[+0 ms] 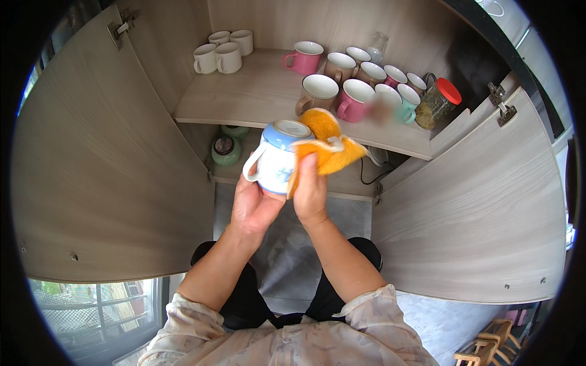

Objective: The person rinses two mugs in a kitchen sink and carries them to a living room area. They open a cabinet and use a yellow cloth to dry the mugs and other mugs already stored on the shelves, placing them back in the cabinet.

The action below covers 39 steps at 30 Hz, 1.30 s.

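My left hand (253, 207) holds a white and light-blue mug (276, 155) from below, its handle to the left and its base turned up toward the cabinet. My right hand (310, 192) presses an orange cloth (329, 146) against the mug's right side, thumb laid over the cloth. Both hands are raised in front of an open cabinet, below its shelf (256, 97).
The shelf carries white mugs (223, 52) at the back left, several pink, brown and teal mugs (357, 82) at the right, and a red-lidded glass jar (439, 100). Green lidded pots (227, 149) sit on a lower shelf. Cabinet doors (104, 165) (482, 213) stand open on both sides.
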Motion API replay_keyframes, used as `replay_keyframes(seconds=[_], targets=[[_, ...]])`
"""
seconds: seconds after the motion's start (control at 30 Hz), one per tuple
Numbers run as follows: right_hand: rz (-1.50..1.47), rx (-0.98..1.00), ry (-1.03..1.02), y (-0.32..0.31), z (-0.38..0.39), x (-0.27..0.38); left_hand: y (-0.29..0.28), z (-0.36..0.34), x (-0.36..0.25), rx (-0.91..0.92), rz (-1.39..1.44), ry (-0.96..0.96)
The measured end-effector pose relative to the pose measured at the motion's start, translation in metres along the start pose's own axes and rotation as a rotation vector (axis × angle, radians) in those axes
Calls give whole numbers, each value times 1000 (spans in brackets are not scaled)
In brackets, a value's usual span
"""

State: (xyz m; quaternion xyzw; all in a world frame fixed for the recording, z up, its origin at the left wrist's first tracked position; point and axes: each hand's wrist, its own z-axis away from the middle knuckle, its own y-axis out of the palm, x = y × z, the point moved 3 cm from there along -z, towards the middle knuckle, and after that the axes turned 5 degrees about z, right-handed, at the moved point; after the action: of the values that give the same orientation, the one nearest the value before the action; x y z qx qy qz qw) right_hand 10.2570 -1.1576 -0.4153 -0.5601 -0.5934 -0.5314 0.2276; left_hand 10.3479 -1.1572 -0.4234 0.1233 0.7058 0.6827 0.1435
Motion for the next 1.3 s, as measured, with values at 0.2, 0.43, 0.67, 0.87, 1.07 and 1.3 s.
replay_keyframes(seconds=[0.2,0.43,0.67,0.87,1.07,1.3], targets=[[-473,-15,614,-26,-18,-17,-18,-11,0,-92,-13,-208],[-466,-25,838,-61,-11,-22,-9,-7,0,-60,-468,-427],[-35,-9,346,-67,-25,31,5,6,-2,-198,-1243,-492],[-203,-242,277,-70,-28,21,8,12,-3,-180,-1019,-416],[-411,-245,526,-113,-43,-5,41,-7,-43,-137,-1353,80],[-397,-149,587,-107,-33,11,24,-81,-150,-344,-1513,604]])
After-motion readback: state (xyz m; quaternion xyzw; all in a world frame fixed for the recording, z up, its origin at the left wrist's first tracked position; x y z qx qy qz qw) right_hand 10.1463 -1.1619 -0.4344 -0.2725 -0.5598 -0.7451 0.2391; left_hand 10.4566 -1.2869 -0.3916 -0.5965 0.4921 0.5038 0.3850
